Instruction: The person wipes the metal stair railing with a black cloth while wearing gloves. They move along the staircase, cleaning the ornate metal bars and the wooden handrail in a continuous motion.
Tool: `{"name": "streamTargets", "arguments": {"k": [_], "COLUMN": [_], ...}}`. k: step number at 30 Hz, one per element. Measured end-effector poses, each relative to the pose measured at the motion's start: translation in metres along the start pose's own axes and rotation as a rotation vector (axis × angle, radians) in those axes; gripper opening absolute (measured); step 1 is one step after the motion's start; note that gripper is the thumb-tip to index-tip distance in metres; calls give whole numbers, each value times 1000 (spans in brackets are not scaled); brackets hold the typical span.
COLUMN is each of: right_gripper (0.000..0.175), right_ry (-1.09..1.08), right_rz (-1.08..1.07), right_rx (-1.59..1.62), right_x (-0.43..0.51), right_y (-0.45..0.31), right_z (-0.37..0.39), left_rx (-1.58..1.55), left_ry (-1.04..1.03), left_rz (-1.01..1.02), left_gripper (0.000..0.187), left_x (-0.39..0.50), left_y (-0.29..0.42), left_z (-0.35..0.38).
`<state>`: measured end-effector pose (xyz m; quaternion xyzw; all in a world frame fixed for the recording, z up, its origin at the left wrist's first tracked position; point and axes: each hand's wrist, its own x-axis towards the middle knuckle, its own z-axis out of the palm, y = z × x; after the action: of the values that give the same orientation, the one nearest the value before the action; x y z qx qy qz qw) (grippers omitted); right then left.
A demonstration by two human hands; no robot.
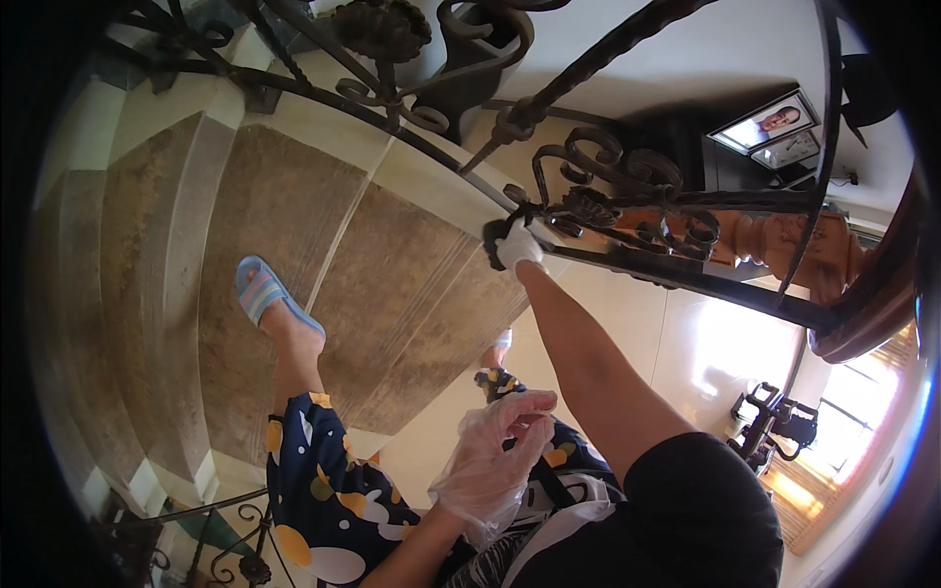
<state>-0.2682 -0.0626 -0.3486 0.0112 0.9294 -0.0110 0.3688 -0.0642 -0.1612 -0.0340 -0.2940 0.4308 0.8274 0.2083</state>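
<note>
My right hand (519,245), in a white glove, reaches out to the foot of a black wrought-iron stair railing (617,261). Its fingers close on a dark item, apparently a cloth (495,239), pressed against the railing's bottom bar. A loose, clear plastic glove covers my left hand (500,448), held before my body with the fingers half curled. A gap shows between thumb and fingers, and I see nothing in it. Scrolls and a dark metal flower (588,204) sit just beyond my right hand.
Brown stone stair treads (272,191) curve down the left. One foot in a blue slide sandal (276,294) stands on a tread; the other foot (500,345) is partly hidden. A carved wooden newel post (801,242), a framed portrait (764,121) and dark equipment (775,426) lie beyond the railing.
</note>
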Motion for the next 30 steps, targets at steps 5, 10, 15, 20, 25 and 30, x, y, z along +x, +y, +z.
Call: {"name": "streamTargets", "arguments": {"k": [5, 10, 15, 20, 25, 30], "right_gripper": [65, 74, 52, 43, 58, 55], "right_ry": [152, 206, 313, 570, 290, 357], "right_rz": [-11, -11, -158, -35, 176, 280], "right_rx": [445, 662, 525, 469, 691, 964], "right_x": [8, -3, -56, -17, 4, 1], "right_y": [-35, -47, -40, -28, -43, -56], "right_z": [16, -5, -27, -35, -45, -52], "left_rx": [3, 5, -138, -100, -67, 31], "left_ry": [26, 27, 30, 32, 39, 31], "left_rz": [62, 97, -11, -14, 37, 133], "left_gripper": [27, 25, 23, 23, 23, 25], "left_x": [1, 0, -1, 3, 4, 5], "left_y": [-4, 3, 3, 4, -5, -7], "left_z": [-2, 2, 5, 11, 10, 12]}}
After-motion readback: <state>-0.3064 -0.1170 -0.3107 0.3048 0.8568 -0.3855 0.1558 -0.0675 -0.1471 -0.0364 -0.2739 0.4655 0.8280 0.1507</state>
